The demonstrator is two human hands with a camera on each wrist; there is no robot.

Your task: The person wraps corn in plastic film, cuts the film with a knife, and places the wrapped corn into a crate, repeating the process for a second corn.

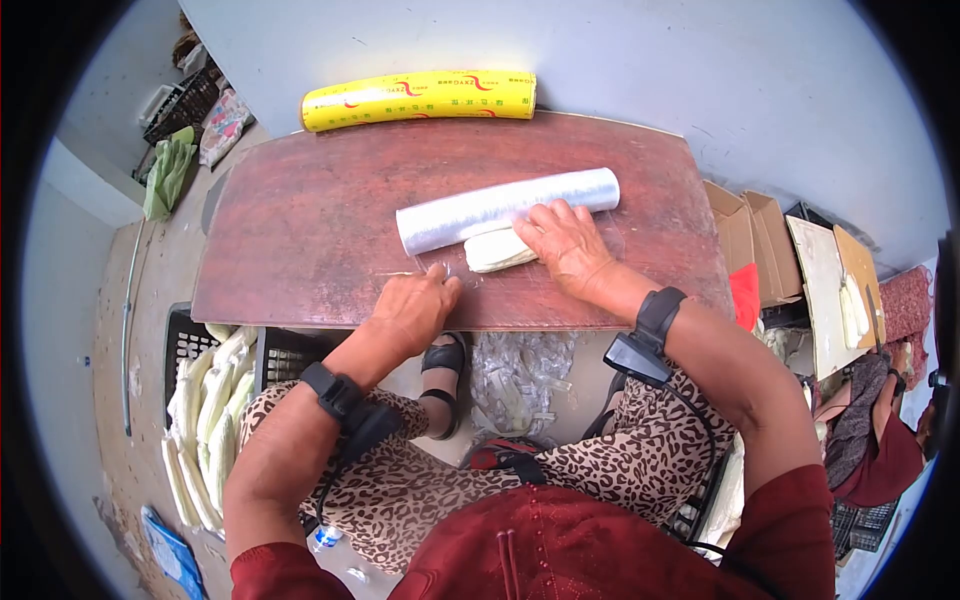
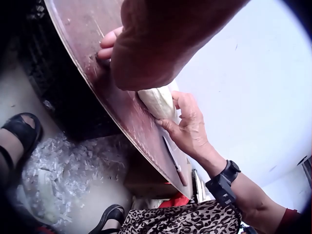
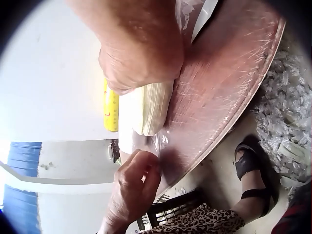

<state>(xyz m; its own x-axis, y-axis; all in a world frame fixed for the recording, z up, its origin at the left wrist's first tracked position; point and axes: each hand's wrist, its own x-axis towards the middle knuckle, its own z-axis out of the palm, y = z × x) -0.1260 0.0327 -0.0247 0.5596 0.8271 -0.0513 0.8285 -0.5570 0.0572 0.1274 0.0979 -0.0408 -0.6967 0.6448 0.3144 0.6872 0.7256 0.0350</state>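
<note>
A pale husked cob (image 1: 495,250) lies on the table against the front of a roll of clear plastic film (image 1: 510,208). My right hand (image 1: 575,250) grips the cob's right part, thumb on the near side and fingers over the far side, as the left wrist view shows with the cob (image 2: 158,103) and right hand (image 2: 187,126). Left of the cob, my left hand (image 1: 415,305) is at the table's front, fingertips pinching thin clear film (image 3: 158,141). In the right wrist view the left hand (image 3: 134,183) has curled fingers beside the cob's end (image 3: 151,107).
A yellow printed roll (image 1: 420,100) lies along the back edge of the brown table (image 1: 300,220). A knife (image 2: 173,161) lies on the table beyond the right hand. Crates with pale cobs (image 1: 215,400) flank the legs; film scraps (image 1: 520,375) lie below. Cardboard boxes (image 1: 755,240) stand right.
</note>
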